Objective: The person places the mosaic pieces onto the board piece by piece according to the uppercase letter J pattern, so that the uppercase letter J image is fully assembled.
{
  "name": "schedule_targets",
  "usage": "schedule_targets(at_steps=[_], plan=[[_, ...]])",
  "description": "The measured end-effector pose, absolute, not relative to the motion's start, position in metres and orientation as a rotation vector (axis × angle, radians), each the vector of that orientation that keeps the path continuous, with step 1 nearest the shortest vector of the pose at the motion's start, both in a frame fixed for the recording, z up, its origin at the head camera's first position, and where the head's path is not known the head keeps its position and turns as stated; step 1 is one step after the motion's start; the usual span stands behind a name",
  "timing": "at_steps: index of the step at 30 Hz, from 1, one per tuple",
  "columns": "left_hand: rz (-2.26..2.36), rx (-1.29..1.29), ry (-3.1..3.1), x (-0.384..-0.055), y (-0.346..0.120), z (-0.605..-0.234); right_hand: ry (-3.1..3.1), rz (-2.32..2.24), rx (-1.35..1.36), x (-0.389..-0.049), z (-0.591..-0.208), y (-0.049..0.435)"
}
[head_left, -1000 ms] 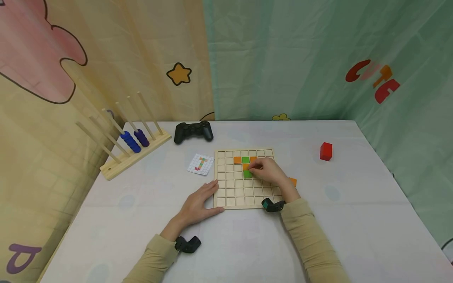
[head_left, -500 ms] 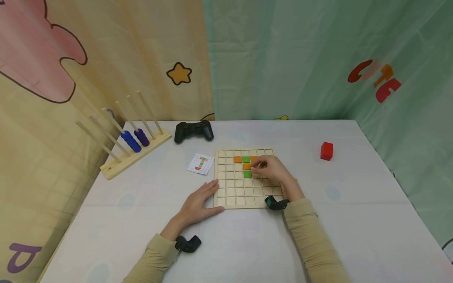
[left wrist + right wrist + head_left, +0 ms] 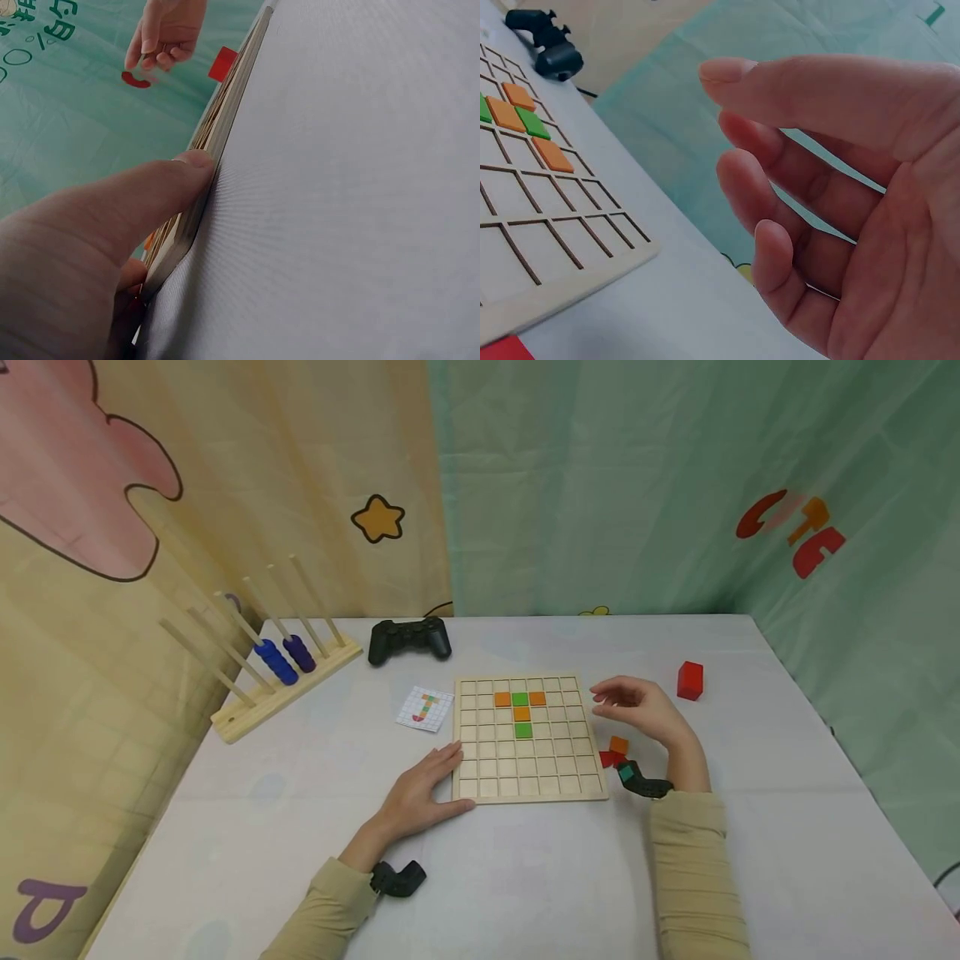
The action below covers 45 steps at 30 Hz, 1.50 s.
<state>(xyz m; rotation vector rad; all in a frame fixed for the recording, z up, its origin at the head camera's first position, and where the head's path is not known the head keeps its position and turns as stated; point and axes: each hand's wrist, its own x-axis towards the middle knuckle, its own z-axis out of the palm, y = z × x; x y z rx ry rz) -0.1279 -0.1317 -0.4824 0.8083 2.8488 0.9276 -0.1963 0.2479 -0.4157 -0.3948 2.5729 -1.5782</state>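
Square pale-wood grid board (image 3: 487, 768) lay on white table (image 3: 525, 877); we noted left hand (image 3: 420, 789) spread, touching its left and near edges, and right hand (image 3: 641, 706) loosely curved, empty, beside its right edge.

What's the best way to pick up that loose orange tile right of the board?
Probably by its left and right edges, pinched from above: the orange tile lies just off the board, with red pieces crowding its near side while those edges look free.
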Motion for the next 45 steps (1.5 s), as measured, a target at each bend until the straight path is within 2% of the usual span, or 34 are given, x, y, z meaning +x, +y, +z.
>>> schedule_targets(at_steps=[19,45], plan=[[0.929,0.798,2.847,-0.127,-0.132,-0.484,2.473,-1.548,-0.244,-0.187,-0.442,0.291],[0.929,0.803,2.844,-0.128,-0.132,-0.483,2.392,-1.464,-0.216,-0.192,-0.461,0.303]])
